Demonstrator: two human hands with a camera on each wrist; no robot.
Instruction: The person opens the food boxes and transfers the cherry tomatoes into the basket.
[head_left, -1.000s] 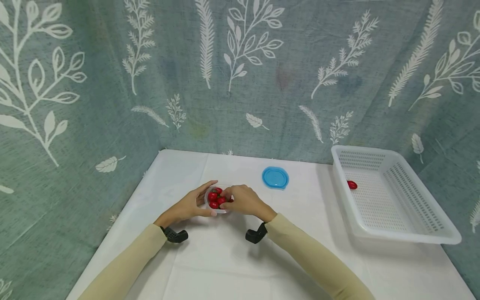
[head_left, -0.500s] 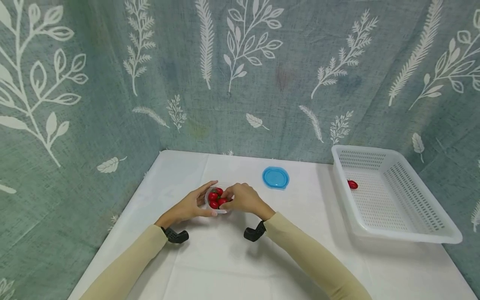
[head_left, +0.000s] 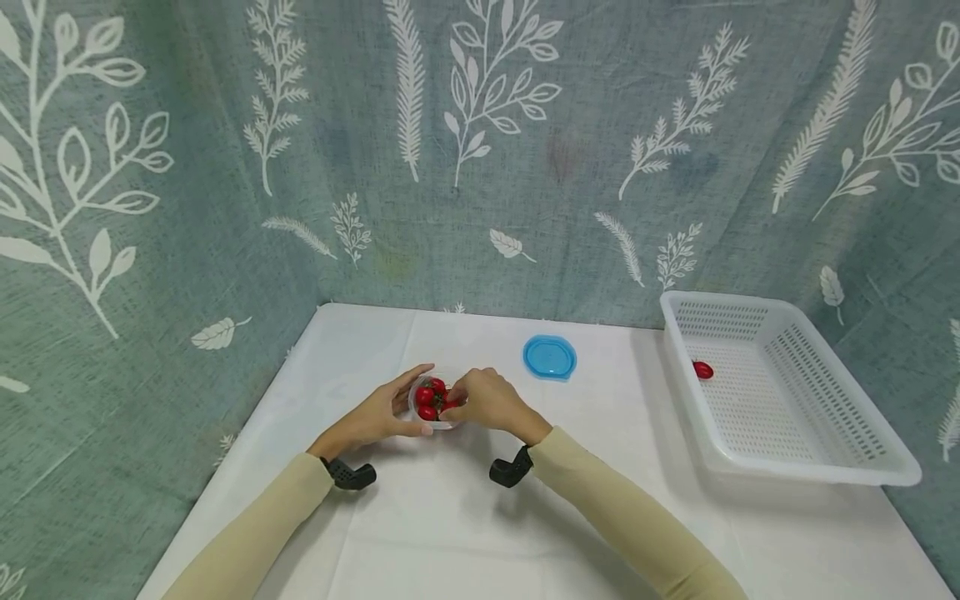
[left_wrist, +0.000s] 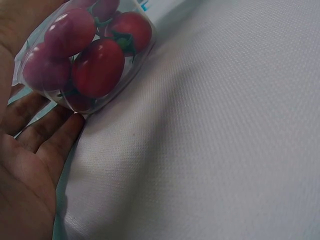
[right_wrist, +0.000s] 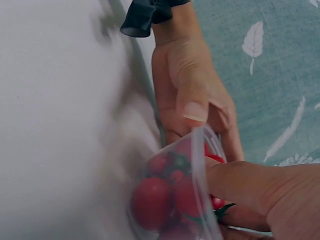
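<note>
A small clear plastic container [right_wrist: 198, 170] full of red cherry tomatoes [head_left: 425, 396] stands on the white cloth. My left hand [head_left: 375, 414] holds it from the left, thumb at the near side and fingers round the far side. From the right, my right hand [head_left: 491, 402] reaches over the rim, its thumb and fingertips pinching a tomato among the others. That tomato is mostly hidden by the fingers. In the left wrist view, tomatoes with green stems [left_wrist: 122, 42] show through the container's wall, and the left fingertips touch its base.
A blue lid [head_left: 550, 357] lies on the table beyond the right hand. At the right stands a white perforated basket [head_left: 780, 400] with one red tomato [head_left: 702, 370] inside. A green leaf-patterned cloth [head_left: 450, 233] hangs behind and at the left.
My right fingers have shifted within the container, and the tomato under them has turned or moved rightward, so green stems show in the middle. The left hand keeps its hold.
</note>
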